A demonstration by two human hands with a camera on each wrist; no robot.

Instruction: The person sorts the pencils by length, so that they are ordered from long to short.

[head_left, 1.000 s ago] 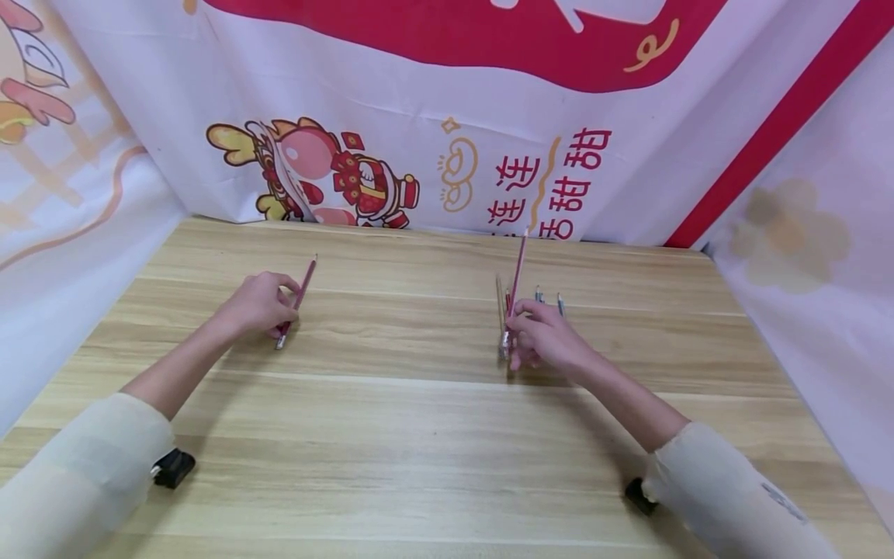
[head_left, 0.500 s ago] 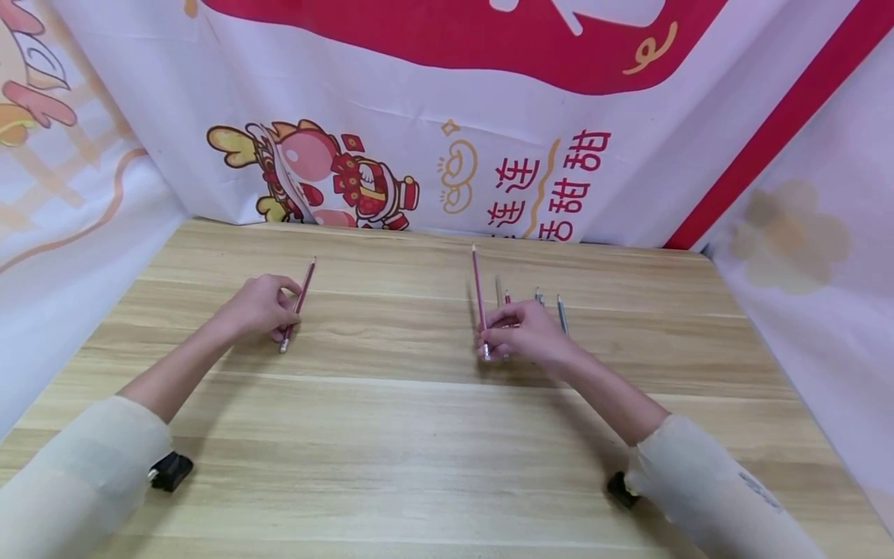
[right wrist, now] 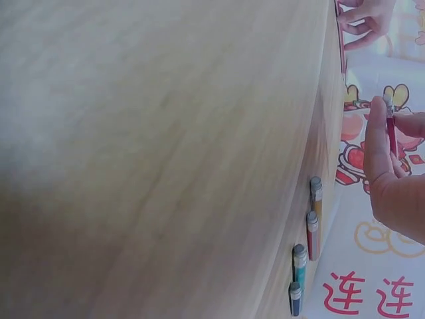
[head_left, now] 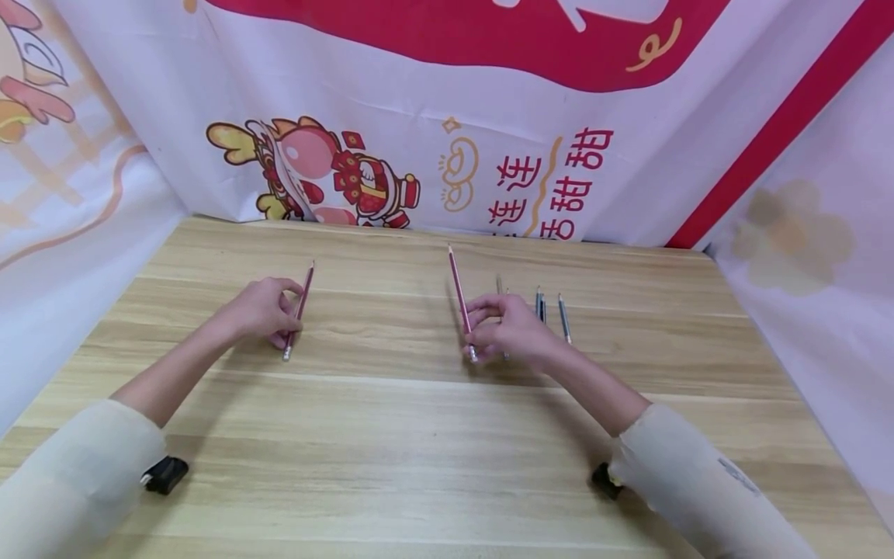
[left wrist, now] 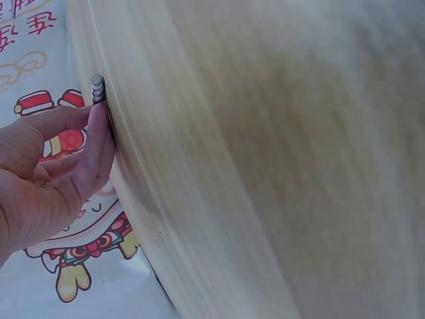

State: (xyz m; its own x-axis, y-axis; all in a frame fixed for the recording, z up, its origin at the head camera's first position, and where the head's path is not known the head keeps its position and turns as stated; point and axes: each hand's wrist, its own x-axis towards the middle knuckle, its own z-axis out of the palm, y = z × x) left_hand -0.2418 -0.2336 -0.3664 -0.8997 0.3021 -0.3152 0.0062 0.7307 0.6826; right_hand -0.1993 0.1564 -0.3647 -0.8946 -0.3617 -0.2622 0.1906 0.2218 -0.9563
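Note:
My left hand [head_left: 261, 312] pinches a dark red pencil [head_left: 306, 289] between thumb and fingers at the table's left side. Its point is toward the back and its eraser end toward me. In the left wrist view the metal-banded eraser end [left wrist: 98, 88] pokes out above the fingertips. Further right, my right hand [head_left: 513, 330] holds a second dark red pencil [head_left: 457, 281], tilted with its point up and away. The right wrist view shows this pencil's shaft [right wrist: 392, 136] between thumb and fingers. Several other pencils lie beside and partly behind the right hand.
Right of the right hand lie a teal pencil [head_left: 538, 301] and a blue-grey pencil [head_left: 564, 314]. A gold pencil [right wrist: 317, 196] and a red pencil [right wrist: 313, 238] lie near them on the wooden table [head_left: 391, 450]. A printed cloth [head_left: 391, 93] hangs along the back edge.
My right hand has carried its pencil left, away from the other pencils, and the pencil now leans left. The left hand keeps its pencil and has barely shifted.

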